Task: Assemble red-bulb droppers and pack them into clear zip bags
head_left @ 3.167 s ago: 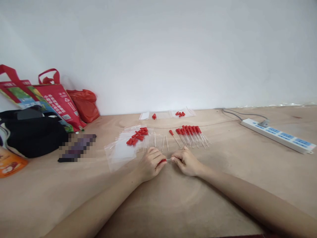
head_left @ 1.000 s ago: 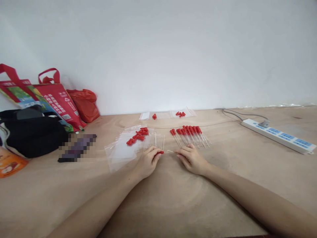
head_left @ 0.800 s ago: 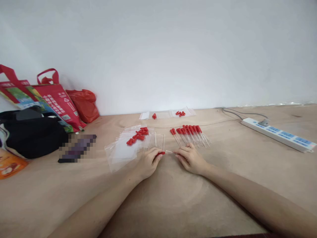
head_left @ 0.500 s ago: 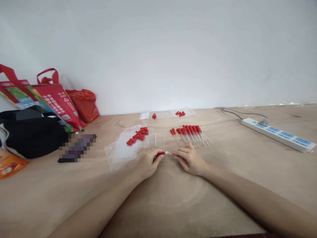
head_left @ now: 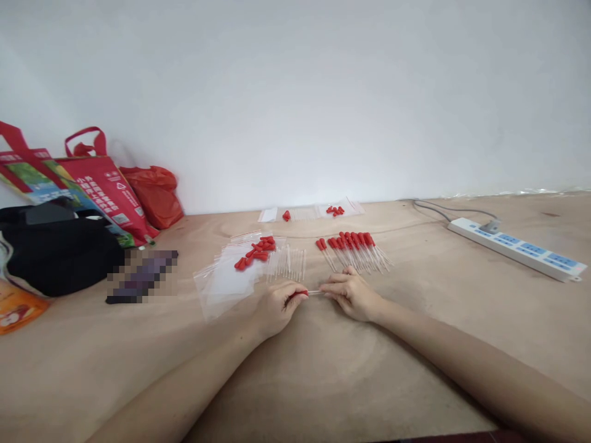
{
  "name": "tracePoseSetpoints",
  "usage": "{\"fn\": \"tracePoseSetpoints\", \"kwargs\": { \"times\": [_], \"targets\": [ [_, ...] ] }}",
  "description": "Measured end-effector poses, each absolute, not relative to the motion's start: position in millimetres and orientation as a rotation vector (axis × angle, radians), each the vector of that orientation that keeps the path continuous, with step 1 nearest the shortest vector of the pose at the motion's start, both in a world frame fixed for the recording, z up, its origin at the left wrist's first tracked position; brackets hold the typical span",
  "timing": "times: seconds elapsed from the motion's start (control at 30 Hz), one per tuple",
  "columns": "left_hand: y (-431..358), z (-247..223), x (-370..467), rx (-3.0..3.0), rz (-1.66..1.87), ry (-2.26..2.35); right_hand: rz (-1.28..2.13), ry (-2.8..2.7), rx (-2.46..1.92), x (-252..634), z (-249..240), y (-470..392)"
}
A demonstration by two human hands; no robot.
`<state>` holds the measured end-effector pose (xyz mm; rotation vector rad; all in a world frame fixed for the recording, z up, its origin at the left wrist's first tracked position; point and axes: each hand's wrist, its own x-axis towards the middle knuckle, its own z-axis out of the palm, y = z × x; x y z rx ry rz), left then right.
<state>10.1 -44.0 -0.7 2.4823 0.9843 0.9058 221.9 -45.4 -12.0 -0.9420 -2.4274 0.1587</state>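
Note:
My left hand pinches a red rubber bulb between thumb and fingers. From the bulb a thin clear tube runs right into the closed fingertips of my right hand. Beyond my left hand lie loose red bulbs on clear plastic bags, with a row of bare clear tubes beside them. Past my right hand, several tubes with red bulbs on their ends lie side by side.
Near the wall lie plastic bags with red bulbs and tubes. A white power strip is at the right. On the left are red bags, a black cloth item, a blurred dark object and an orange packet.
The bulb and tube between my hands have tilted closer to level, and my fingertips have shifted slightly. The view has moved a little.

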Motion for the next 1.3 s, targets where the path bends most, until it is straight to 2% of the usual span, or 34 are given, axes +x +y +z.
{"fn": "tracePoseSetpoints", "kwargs": {
  "times": [0.3,0.77,0.97,1.07,1.17,1.3],
  "targets": [
    [-49,-1,11,2.653,0.864,0.908,-0.069,-2.504,-0.945,219,-6,-51],
    [-47,-3,11,2.780,0.820,0.785,0.230,-2.490,-1.020,205,-6,-55],
    [-35,3,9,2.835,0.796,0.812,0.006,-2.517,-1.130,203,8,-58],
    [-24,9,0,2.847,0.868,1.042,-0.064,-2.450,-1.293,206,16,-49],
    [-10,11,-18,2.746,1.008,1.531,0.027,-2.188,-1.562,211,19,-27],
    [8,7,-45,2.543,0.955,2.009,0.061,-1.899,-1.881,211,15,6]
  ]
}}
